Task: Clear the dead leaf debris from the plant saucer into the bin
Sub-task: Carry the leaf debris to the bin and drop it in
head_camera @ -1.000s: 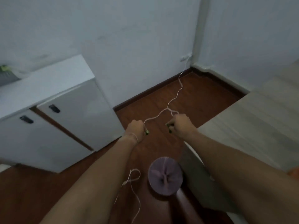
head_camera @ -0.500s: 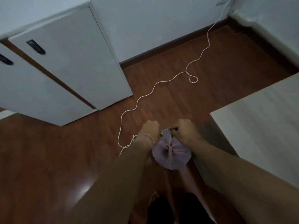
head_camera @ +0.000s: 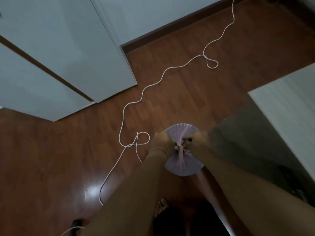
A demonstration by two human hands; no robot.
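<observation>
Lilac-lined bin (head_camera: 183, 166): left hand (head_camera: 161, 141) and right hand (head_camera: 198, 139) above it, pinching greenish debris (head_camera: 179, 144), seemingly to drop it in.

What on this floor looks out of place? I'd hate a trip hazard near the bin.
A white cord snakes loose across the wooden floor, looping just left of the lilac-lined bin where the left hand and right hand hold leaf bits. Nothing looks spilled.

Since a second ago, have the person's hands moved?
Yes. Both the left hand and right hand have come down from above the white cable to over the lilac bin.
</observation>
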